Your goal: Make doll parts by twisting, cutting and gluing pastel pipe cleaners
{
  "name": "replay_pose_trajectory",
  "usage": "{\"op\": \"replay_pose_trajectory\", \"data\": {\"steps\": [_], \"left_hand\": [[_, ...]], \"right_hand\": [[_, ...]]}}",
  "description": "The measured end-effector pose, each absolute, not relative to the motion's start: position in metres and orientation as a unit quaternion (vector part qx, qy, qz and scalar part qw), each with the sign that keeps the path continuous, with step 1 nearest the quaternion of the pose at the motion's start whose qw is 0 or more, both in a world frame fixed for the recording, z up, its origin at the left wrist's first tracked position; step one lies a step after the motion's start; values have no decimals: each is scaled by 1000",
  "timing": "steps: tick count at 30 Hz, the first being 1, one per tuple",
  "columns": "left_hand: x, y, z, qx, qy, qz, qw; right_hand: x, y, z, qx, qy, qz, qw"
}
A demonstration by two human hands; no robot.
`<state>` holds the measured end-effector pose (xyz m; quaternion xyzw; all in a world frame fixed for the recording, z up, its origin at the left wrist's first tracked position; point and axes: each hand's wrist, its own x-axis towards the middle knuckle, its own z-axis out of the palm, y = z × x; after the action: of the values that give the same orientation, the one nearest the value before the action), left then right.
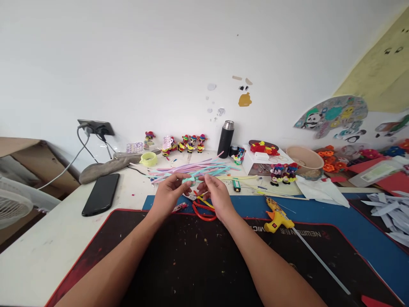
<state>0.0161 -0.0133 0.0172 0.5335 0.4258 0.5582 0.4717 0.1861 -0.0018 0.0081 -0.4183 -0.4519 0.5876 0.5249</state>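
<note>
My left hand (174, 187) is closed, with its thumb and fingers pinched on a small mint-green piece (193, 179). My right hand (217, 192) is beside it, fingers curled in at the piece's right side; whatever lies between those fingers is too small to make out. Behind both hands lies a spread of pink, lilac and turquoise fuzzy stems (204, 166). Red-handled scissors (204, 216) rest just below the hands, partly hidden by them.
A yellow glue gun (277, 216) lies on the black mat (191, 264) at the right. A phone (101, 195) is at the left. A black flask (226, 140), small figures (191, 143) and a white box (260, 160) stand along the wall.
</note>
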Motion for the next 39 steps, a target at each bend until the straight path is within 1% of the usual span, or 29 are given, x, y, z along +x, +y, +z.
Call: {"op": "replay_pose_trajectory", "data": {"steps": [4,6,9,12,16,18,20,22,25,28,30,32,35,39], "left_hand": [[8,-6,14,502,431,584,469],[6,-4,12,488,424,597,475],[5,-1,8,473,409,611,485],[3,1,6,467,404,617,488],[1,2,7,467,405,617,488],[1,2,7,465,404,617,490],[0,3,7,463,401,618,493],[0,4,6,460,400,617,497],[-2,7,4,437,392,627,511],[-5,10,5,396,378,646,532],[-7,11,6,366,369,657,546],[-10,13,7,338,361,668,556],[-12,14,6,312,347,679,567],[-13,15,4,303,335,678,581]], "right_hand": [[190,-9,13,-432,-578,524,453],[197,-13,17,-457,-655,443,407],[211,-18,22,-503,-739,324,309],[220,-23,24,-512,-792,260,206],[219,-28,22,-508,-842,157,92],[215,-28,19,-506,-852,122,54],[212,-28,18,-506,-856,101,40],[210,-27,18,-503,-857,101,45],[210,-26,19,-497,-854,131,80],[212,-26,19,-512,-828,192,126],[215,-24,18,-530,-792,256,159],[219,-24,17,-540,-740,342,212],[226,-31,23,-519,-636,473,319],[234,-53,34,-445,-484,588,471]]}}
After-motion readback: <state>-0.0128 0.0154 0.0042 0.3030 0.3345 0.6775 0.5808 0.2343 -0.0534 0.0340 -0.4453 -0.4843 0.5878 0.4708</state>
